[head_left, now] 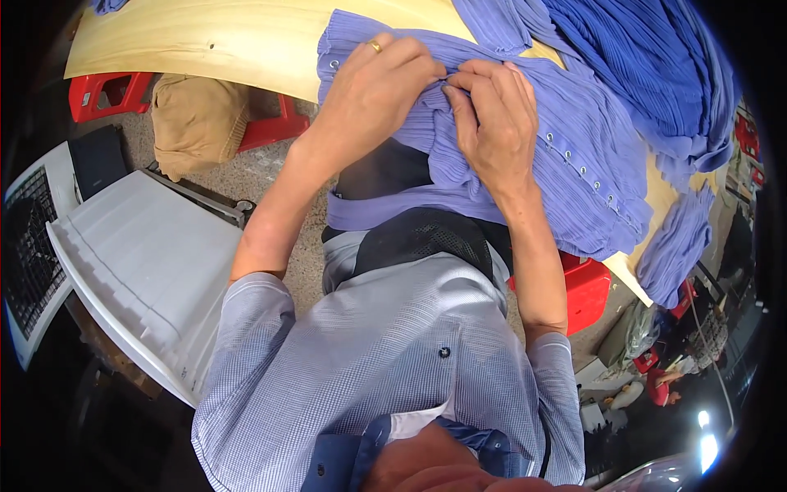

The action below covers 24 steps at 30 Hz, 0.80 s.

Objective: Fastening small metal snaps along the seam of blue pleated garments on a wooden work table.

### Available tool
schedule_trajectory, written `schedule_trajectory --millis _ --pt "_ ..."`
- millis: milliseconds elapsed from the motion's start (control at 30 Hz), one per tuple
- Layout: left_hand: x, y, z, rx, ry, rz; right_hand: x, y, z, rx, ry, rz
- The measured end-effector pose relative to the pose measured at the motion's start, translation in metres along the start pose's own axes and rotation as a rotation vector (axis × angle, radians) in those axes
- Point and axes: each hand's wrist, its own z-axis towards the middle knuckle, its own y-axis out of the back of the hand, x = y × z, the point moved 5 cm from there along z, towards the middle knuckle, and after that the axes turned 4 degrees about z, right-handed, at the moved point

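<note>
A lavender ribbed garment (574, 115) with a row of round metal-ringed fasteners lies spread over the near edge of the table, part of it hanging toward my lap. My left hand (381, 90) pinches its fabric near the upper middle, a ring on one finger. Close beside it, my right hand (496, 115) is closed on the same garment, thumb and forefinger pressed together. The two sets of fingertips almost meet over a gathered fold. Whether a small fastener sits between them is too small to tell.
Darker blue ribbed garments (639, 57) are heaped at the far right of the pale wooden table (205, 41). Red stools (586, 291) stand under it, one bearing a tan cloth bundle (197, 123). A white plastic piece (156, 262) is at left.
</note>
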Motion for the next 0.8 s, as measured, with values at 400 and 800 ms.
schedule_trajectory --millis 400,800 --pt "-0.002 0.007 -0.004 0.021 -0.11 0.045 0.01 0.003 -0.003 0.042 0.117 -0.116" --pt "0.026 0.034 -0.015 -0.016 -0.036 0.026 0.024 0.009 0.008 0.199 0.06 -0.071"
